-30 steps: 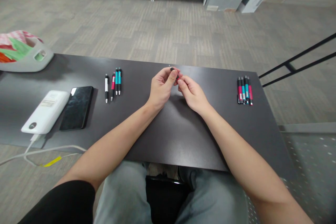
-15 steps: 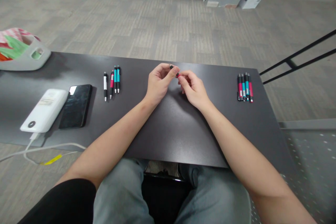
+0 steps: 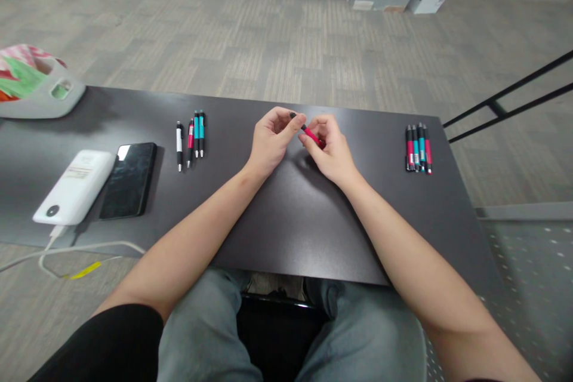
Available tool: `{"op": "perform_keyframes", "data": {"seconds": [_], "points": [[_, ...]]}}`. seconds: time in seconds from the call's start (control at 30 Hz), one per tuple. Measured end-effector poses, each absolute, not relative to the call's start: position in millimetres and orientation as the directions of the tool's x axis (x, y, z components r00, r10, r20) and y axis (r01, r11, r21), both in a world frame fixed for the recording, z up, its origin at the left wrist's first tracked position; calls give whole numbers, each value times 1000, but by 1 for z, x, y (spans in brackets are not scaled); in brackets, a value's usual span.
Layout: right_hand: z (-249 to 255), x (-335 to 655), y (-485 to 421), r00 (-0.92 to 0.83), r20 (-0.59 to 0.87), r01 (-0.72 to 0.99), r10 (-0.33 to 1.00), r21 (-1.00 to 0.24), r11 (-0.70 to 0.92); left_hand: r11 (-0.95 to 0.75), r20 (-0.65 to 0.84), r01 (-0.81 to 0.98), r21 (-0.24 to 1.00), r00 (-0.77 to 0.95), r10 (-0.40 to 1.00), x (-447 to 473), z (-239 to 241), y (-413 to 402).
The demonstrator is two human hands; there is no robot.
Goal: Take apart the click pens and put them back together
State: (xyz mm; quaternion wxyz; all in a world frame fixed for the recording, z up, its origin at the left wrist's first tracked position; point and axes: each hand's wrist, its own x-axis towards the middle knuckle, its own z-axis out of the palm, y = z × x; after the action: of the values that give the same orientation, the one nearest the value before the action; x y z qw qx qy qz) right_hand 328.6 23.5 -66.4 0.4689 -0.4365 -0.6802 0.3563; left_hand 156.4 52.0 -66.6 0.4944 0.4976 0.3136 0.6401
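Observation:
A red pen with a black end [image 3: 310, 133] slants between my two hands above the far middle of the table. My left hand [image 3: 272, 140] pinches its black upper part between thumb and fingers. Curled about the red lower end is my right hand [image 3: 330, 149], its thumb beside the barrel; the pen's tip is partly hidden there. To the left lie a white pen [image 3: 179, 146], a red pen [image 3: 190, 142] and two teal pens [image 3: 199, 134]. On the right, several red and teal pens [image 3: 418, 148] lie side by side.
On the dark table [image 3: 295, 233], a white power bank [image 3: 74, 188] with a cable [image 3: 89, 250] sits left, beside a black phone [image 3: 129, 180]. A white basket [image 3: 67, 98] holding colourful cloth or bags stands at the far left. Black metal bars [image 3: 501, 110] rise off the right edge.
More of the red barrel now shows between my hands. My right fingers have opened somewhat and shifted along toward its lower end. My left hand stays nearly still.

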Motion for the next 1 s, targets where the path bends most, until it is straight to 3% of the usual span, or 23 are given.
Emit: {"op": "perform_keyframes", "data": {"seconds": [0.13, 0.3, 0.53, 0.73, 1.0], "points": [[-64, 330, 24, -209, 376, 306, 903, -852, 426, -320, 339, -358, 877, -12, 941, 157, -65, 51], [-64, 327, 24, -186, 291, 211, 938, -921, 327, -292, 294, -303, 907, -41, 955, 158, -61, 49], [-58, 329, 21, -188, 282, 270, 941, -906, 325, -194, 194, -273, 942, -25, 981, 159, -52, 45], [-64, 328, 24, -167, 282, 163, 945, -937, 309, -198, 194, -257, 946, -40, 980, 158, -53, 47], [-60, 333, 23, -145, 326, 325, 934, -876, 356, -264, 249, -207, 942, -97, 964, 148, -56, 55]]}}
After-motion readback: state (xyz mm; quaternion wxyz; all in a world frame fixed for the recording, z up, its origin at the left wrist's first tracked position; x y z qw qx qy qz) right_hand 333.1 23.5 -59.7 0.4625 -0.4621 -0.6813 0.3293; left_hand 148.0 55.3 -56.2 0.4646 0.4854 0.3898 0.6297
